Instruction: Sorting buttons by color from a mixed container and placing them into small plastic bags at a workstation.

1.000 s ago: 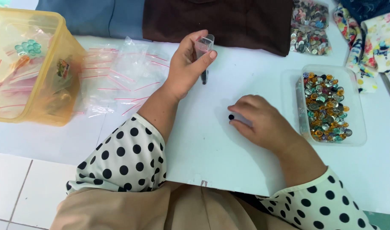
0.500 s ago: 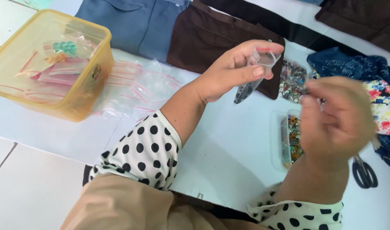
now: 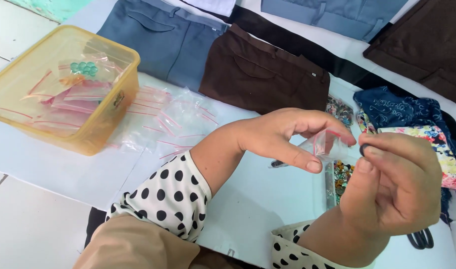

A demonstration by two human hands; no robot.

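My left hand (image 3: pixel 283 137) holds a small clear zip bag (image 3: pixel 323 146) with a red seal strip, pinched between thumb and fingers and lifted above the white table (image 3: pixel 248 199). My right hand (image 3: pixel 395 187) is raised beside it, pinching a small dark button (image 3: pixel 365 147) at the fingertips right at the bag's mouth. A clear tray of mixed coloured buttons (image 3: pixel 340 177) lies below the hands, mostly hidden by them.
A yellow plastic tub (image 3: pixel 63 87) with small zip bags sits at the left, loose empty bags (image 3: pixel 168 122) beside it. Folded blue (image 3: pixel 158 35) and brown trousers (image 3: pixel 268 72) lie at the back. Patterned fabric (image 3: pixel 417 117) and black scissor handles (image 3: pixel 419 239) lie right.
Both hands rose from the table. My right hand picked up a dark button and brought it to the mouth of the bag held by my left hand.
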